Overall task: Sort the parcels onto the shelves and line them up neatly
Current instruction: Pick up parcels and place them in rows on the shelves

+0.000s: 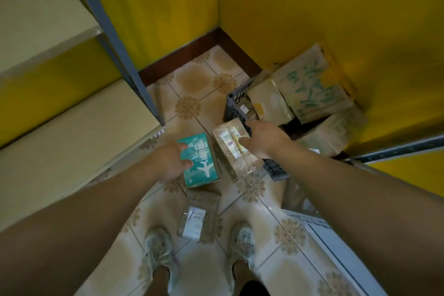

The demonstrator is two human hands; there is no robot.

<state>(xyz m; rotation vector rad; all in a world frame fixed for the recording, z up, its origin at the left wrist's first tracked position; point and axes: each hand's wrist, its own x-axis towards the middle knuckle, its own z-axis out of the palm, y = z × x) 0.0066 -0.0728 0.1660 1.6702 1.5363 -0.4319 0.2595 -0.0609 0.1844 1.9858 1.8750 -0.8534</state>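
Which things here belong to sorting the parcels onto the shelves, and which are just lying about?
Job: teal box, held by left hand; brown taped parcel, held by right hand; labelled parcel between the shoes; cardboard boxes by the wall; shelves.
Lying about: dark crate; shoes; tiled floor.

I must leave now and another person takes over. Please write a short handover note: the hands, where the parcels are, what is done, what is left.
The left-hand grip holds the teal box; the right-hand grip holds the brown taped parcel, both low beside the dark crate.
A clear-wrapped parcel lies on the tiles between the shoes; cardboard boxes sit in and by the crate.
Done: no parcel in view is on the shelves yet.
Left: shelve these two, then the rest, and line them up.
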